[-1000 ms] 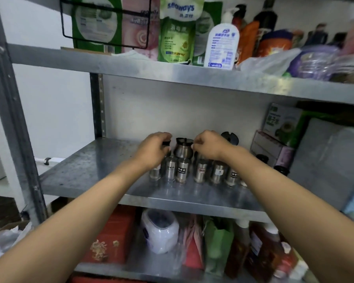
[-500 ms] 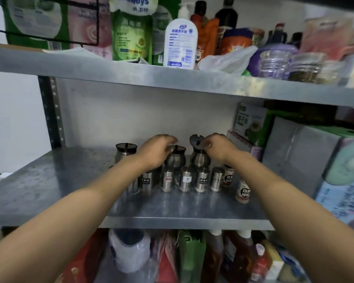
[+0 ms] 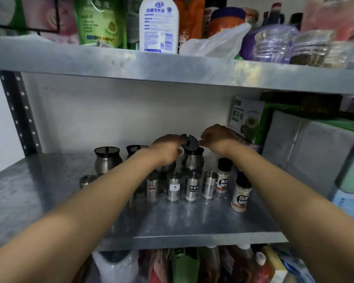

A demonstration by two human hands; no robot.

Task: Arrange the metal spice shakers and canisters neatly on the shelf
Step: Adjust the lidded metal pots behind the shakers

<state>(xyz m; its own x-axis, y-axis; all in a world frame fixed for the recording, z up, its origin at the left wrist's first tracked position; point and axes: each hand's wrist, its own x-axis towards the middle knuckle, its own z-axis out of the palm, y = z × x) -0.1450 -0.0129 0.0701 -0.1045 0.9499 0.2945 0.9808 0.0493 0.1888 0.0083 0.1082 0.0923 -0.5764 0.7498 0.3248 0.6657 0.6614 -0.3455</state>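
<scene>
Head view: both hands sit at the raised black lid (image 3: 189, 142) of a round metal canister (image 3: 192, 160) at the back of the middle shelf (image 3: 192, 223). Left hand (image 3: 168, 149) pinches the lid's left edge. Right hand (image 3: 218, 137) has curled fingers at its right edge; contact cannot be told. Small metal shakers (image 3: 173, 186) stand in a row just in front.

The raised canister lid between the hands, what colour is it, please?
Black, clearest in the head view.
</scene>
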